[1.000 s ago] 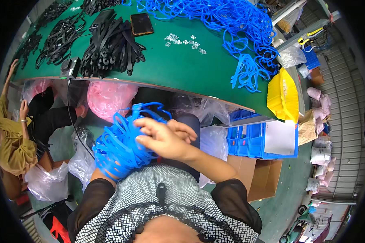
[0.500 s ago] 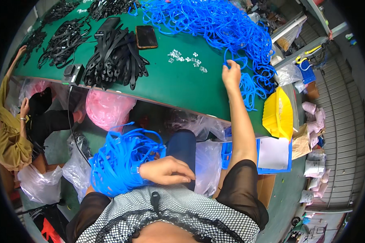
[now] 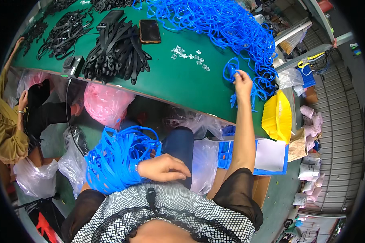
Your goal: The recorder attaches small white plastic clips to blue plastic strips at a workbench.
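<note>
Many blue cord loops (image 3: pixel 117 156) are strung around my left forearm in a thick bunch. My left hand (image 3: pixel 163 167) rests over my lap with loosely stretched fingers and nothing in it. Over the right part of the table, my right hand (image 3: pixel 243 84) pinches a blue cord (image 3: pixel 231 68), which curls up and away from the fingertips. Beside and beneath that hand lies a small group of blue cords (image 3: pixel 256 96). The large tangled heap of blue cords (image 3: pixel 223 28) spreads along the far right of the table.
Black straps (image 3: pixel 117 52), a phone (image 3: pixel 149 31) and small clear pieces (image 3: pixel 182 52) lie on the green table (image 3: pixel 178 83). A yellow bin (image 3: pixel 276 117) stands at its right corner. A pink bag (image 3: pixel 107 104) sits below the table. At the left sits another person (image 3: pixel 12 139).
My right hand has moved slightly right and nearer to me, drawing a blue cord loop away from the heap. My left hand stays over my lap.
</note>
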A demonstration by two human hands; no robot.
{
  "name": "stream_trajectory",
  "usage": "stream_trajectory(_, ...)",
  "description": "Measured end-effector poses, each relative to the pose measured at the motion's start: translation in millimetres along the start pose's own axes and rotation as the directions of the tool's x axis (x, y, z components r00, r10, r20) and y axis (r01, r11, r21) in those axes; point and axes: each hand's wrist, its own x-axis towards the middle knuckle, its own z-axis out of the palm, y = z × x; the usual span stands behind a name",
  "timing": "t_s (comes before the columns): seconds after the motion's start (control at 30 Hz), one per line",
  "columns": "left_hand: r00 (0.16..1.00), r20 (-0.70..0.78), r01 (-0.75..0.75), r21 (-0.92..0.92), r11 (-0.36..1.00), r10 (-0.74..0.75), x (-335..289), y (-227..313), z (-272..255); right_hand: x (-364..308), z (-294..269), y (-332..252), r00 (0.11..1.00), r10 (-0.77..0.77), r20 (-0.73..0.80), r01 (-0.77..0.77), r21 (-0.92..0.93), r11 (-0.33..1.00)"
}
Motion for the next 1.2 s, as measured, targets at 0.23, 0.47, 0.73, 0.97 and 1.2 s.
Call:
stream_trajectory(0.23, 0.999, 0.001, 0.047, -0.025, 0.999, -0.047, 0.6, -4.1, 8.4, -6.3, -46.5, -4.3, 0.959, 0.274, 0.076, -0.278, 0.451, 0.848)
stream_trajectory(0.47, 0.996, -0.006, 0.092, -0.042, 0.995, -0.092, -3.5, -3.7, 12.1, -6.7, -72.4, 2.3, 0.948, 0.250, 0.196, -0.310, 0.740, 0.596)
stream_trajectory(0.73, 0.995, -0.009, 0.101, -0.063, 0.993, -0.101, -2.6, -6.8, 14.7, 16.1, -83.3, 3.1, 0.922, 0.305, 0.237, -0.336, 0.882, 0.330)
stream_trajectory(0.97, 0.950, -0.138, 0.232, -0.287, 0.929, -0.280, -2.7, -5.6, 5.6, -9.2, -72.5, 10.1, 0.957, 0.176, 0.231, -0.247, 0.966, 0.079)
stream_trajectory(1.2, 0.802, -0.566, 0.037, -0.274, 0.961, -0.192, 25.2, -17.7, -38.7, -48.2, -37.6, -0.7, 0.965, 0.136, 0.223, -0.214, 0.974, -0.077)
